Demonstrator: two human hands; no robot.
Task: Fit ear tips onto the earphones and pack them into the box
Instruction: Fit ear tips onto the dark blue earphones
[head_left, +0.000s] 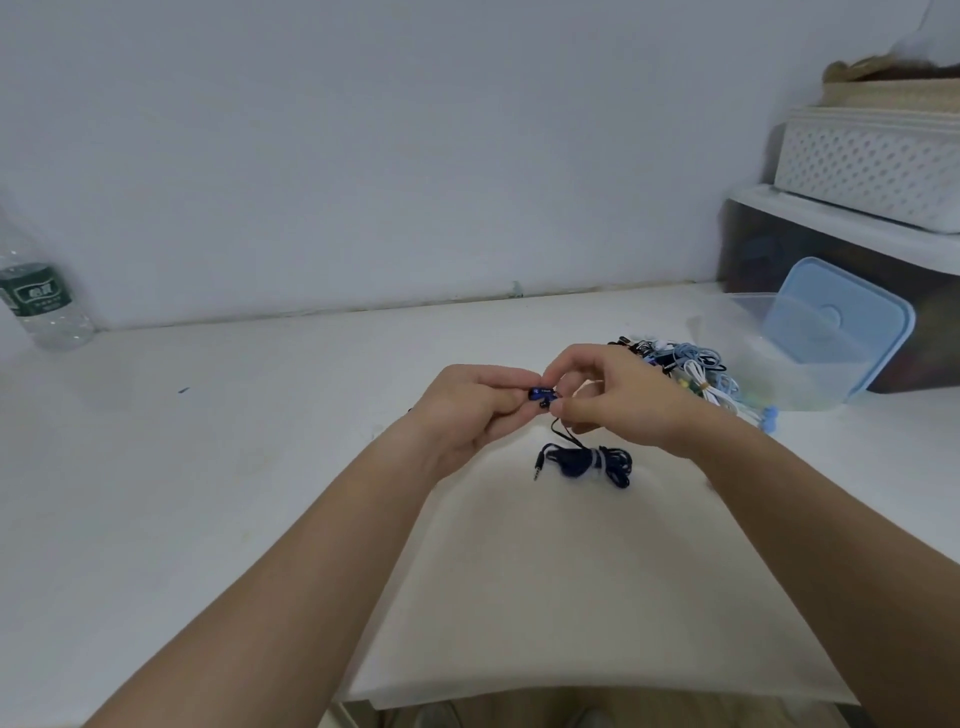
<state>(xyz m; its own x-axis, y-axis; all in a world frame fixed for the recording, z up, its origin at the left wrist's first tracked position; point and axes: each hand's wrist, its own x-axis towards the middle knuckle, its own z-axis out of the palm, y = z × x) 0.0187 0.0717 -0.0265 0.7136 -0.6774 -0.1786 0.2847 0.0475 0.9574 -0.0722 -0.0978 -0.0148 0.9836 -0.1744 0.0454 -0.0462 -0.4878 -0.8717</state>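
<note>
My left hand (470, 410) and my right hand (618, 395) meet above the white table (208, 467). Between their fingertips is a dark blue earbud (542, 396) of a wired earphone. Its bundled dark blue cable (587, 462), tied with a white band and ending in a jack plug, hangs and rests on a pale cloth (571, 597) just below the hands. Whether an ear tip is on the earbud is hidden by my fingers. A clear plastic box (769, 358) stands at the right, with its light blue lid (836, 322) leaning behind it.
A pile of tangled earphones (691, 369) in blue, white and black lies beside the clear box. Stacked storage bins and a white perforated basket (872, 166) stand at the far right. A water bottle (41, 301) stands against the wall at the far left.
</note>
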